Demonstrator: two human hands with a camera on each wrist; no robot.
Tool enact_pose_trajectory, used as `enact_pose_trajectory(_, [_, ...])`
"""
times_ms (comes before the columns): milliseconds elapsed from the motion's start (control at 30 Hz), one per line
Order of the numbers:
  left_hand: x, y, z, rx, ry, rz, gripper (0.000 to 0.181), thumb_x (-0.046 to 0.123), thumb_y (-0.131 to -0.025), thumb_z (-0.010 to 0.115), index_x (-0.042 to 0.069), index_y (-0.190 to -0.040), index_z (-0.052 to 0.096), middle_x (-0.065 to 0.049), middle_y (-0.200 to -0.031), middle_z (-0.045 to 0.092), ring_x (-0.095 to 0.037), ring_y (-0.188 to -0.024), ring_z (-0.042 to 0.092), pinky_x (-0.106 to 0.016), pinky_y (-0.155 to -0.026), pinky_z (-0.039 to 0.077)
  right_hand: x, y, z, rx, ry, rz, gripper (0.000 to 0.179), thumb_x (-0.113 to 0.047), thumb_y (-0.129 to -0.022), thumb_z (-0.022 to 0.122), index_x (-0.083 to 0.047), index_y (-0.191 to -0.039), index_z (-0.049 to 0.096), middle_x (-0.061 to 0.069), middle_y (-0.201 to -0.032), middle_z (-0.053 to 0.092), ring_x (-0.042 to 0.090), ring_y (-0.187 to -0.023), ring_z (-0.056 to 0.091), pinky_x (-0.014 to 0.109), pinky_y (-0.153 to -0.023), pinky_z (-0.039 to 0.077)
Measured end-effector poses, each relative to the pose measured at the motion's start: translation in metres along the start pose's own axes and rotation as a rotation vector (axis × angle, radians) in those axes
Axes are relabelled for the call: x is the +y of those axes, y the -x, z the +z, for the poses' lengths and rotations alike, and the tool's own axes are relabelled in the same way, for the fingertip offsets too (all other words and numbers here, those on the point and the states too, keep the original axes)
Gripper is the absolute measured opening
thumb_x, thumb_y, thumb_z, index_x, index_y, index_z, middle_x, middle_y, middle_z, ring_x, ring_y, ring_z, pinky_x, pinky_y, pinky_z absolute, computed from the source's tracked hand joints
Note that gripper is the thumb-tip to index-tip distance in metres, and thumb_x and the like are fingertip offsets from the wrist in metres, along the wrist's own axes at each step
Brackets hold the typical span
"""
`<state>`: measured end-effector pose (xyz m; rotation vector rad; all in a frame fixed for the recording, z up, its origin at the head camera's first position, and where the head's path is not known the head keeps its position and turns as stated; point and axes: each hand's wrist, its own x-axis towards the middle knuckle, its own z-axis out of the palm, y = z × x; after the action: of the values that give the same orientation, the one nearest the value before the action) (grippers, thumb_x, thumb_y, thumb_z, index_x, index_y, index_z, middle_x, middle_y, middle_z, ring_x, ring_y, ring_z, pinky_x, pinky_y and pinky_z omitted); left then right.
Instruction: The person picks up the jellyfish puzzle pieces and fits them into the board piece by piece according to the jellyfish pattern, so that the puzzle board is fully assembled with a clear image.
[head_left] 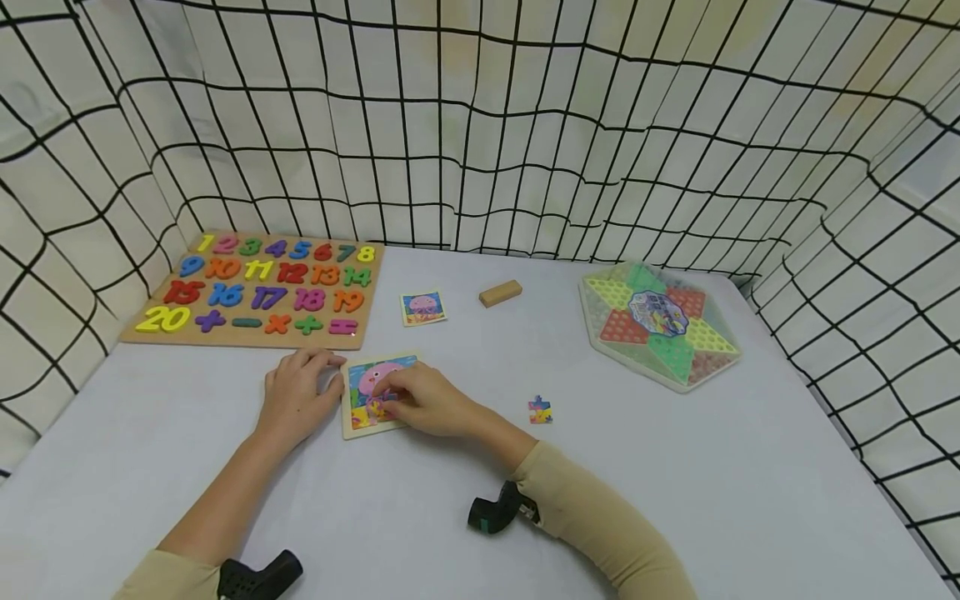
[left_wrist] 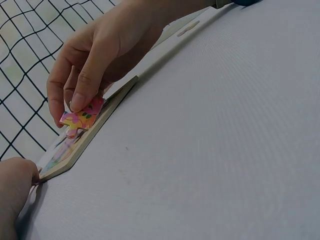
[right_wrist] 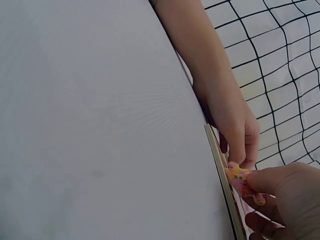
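Note:
A square wooden jigsaw puzzle with a pink cartoon picture lies on the white table. My right hand pinches a pink and yellow puzzle piece between thumb and fingers, tilted just over the puzzle's frame; the right wrist view shows the same puzzle piece. My left hand rests on the table with its fingertips at the puzzle's left edge, fingers relaxed. Another loose puzzle piece lies to the right of my right hand.
Behind the puzzle are a small picture card and a wooden block. A number board lies at the back left, a hexagonal Chinese checkers box at the back right. Black netting over white cloth surrounds the table.

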<state>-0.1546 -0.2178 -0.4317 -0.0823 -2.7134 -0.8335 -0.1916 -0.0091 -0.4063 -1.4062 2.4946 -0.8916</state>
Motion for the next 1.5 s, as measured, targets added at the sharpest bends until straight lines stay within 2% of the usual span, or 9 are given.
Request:
enact_pose_trajectory(300, [0.0002,-0.0007,0.0012,0.01,0.002,0.004,0.018,0.011,-0.085,0.058,0.004,-0.101,0.061,-0.018,-0.113,0.051,-0.042,-0.11,0.039,-0.058,-0.085,0.025,0.0023,-0.0007,0.0012,0.002,0.06,-0.004,0.014,-0.018,-0.088,0.061,-0.014,-0.101,0.065,-0.011,-0.095,0.062,0.003,-0.086,0.044,0.017,-0.078,0.031])
enact_pose_trajectory(733, [0.0001,-0.0003,0.0012,0.003,0.003,0.003,0.018,0.011,-0.085,0.058,0.004,-0.101,0.061,-0.018,-0.113,0.051,-0.042,-0.11,0.039,-0.058,-0.086,0.024,0.0001,0.0002,0.0039,0.013,0.154,0.033,0.017,-0.02,-0.086,0.063,-0.018,-0.102,0.067,-0.011,-0.092,0.058,0.007,-0.087,0.039,0.02,-0.073,0.029])
enact_pose_trajectory(1300, [-0.0002,0.0007,0.0006,0.009,-0.001,0.001,0.018,0.011,-0.084,0.059,0.004,-0.101,0.061,-0.018,-0.114,0.05,-0.042,-0.111,0.038,-0.058,-0.086,0.024,0.0007,-0.0007,0.0049,0.008,0.187,0.029,0.019,-0.023,-0.085,0.064,-0.021,-0.103,0.066,-0.013,-0.096,0.06,0.007,-0.092,0.04,0.022,-0.075,0.03])
enact_pose_trajectory(1500, [-0.0006,0.0004,0.0009,0.013,0.006,0.008,0.018,0.01,-0.084,0.059,0.004,-0.101,0.061,-0.018,-0.113,0.051,-0.042,-0.11,0.039,-0.058,-0.085,0.024,0.0004,-0.0001,0.0049,0.005,0.204,0.069,0.022,-0.027,-0.084,0.065,-0.022,-0.105,0.066,-0.011,-0.1,0.06,0.008,-0.093,0.04,0.023,-0.075,0.03])
